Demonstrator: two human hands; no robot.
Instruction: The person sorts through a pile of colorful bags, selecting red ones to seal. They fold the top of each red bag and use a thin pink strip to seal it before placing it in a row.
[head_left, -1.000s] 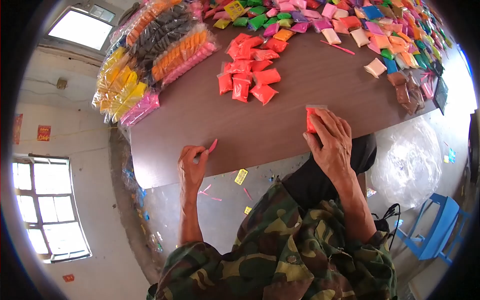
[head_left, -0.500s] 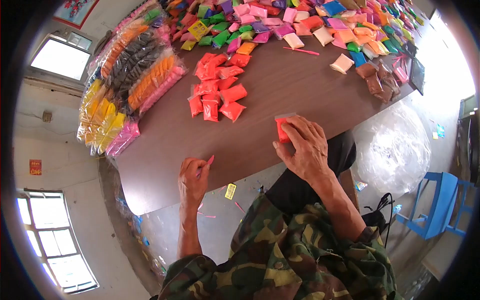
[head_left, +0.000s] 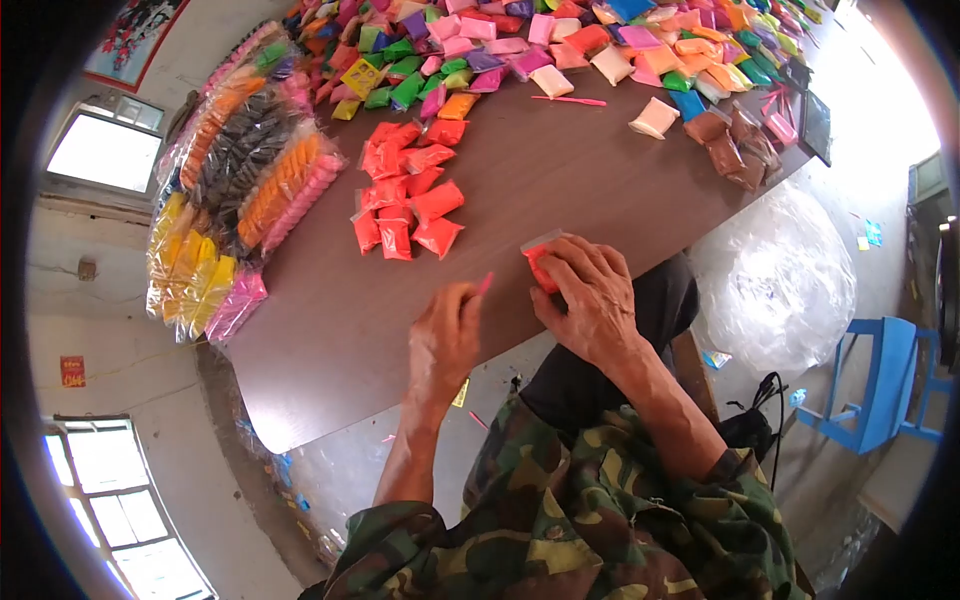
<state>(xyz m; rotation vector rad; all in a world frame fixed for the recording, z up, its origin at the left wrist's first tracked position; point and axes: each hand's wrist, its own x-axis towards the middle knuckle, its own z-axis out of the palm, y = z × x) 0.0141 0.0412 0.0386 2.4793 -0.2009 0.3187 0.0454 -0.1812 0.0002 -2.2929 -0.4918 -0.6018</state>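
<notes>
My left hand (head_left: 443, 335) is closed on a thin pink plastic stick (head_left: 486, 283), whose tip shows past the fingers; the rest is hidden in my grip. Close to its right, my right hand (head_left: 592, 305) grips a red packet (head_left: 540, 264) in a clear bag near the table's front edge. The fingers cover much of that packet, and its clear end faces up and left. Several similar red packets (head_left: 437, 200) lie in a cluster on the brown table (head_left: 330, 310), farther back and left of my hands.
A large heap of coloured packets (head_left: 480, 55) covers the far side. Bundled packets in clear wrap (head_left: 245, 160) line the left edge. Brown packets (head_left: 725, 155) and a pink stick (head_left: 570, 100) lie on the table. A clear plastic bag (head_left: 775, 290) and blue stool (head_left: 870, 385) stand at right.
My left hand has moved right, bringing the pink stick closer to the red packet. My right hand keeps its hold on the packet. The whole view has shifted slightly.
</notes>
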